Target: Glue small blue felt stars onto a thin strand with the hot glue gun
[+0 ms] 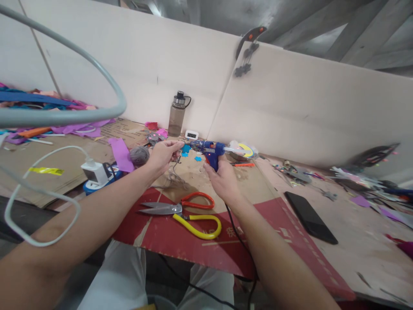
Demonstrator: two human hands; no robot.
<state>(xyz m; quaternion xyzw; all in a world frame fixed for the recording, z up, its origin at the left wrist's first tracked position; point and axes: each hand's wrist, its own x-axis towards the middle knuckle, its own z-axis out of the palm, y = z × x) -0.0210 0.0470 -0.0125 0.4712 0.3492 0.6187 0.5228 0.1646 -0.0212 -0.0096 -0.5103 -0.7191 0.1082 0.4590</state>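
Note:
A blue hot glue gun [213, 150], with a clear glue stick out of its back, is gripped in my right hand [224, 176]. Its nozzle points left at the fingertips of my left hand [166, 154], which are pinched together. What they hold is too small to make out; thin grey yarn [176, 174] trails just below them. Small blue flower shapes [198, 159] lie beneath the gun. A ball of grey yarn [139, 156] sits left of my left hand. Nearer me, scissors [167, 209] with one red and one yellow handle lie on red cardboard [155, 232].
A water bottle [177, 116] and a small white digital display [191, 135] stand by the back panel. At left are a charger plug [95, 172] with looping white cable and purple strips [121, 154]. A black phone [310, 217] lies at right. A grey hoop-like tube [106, 77] crosses the upper left.

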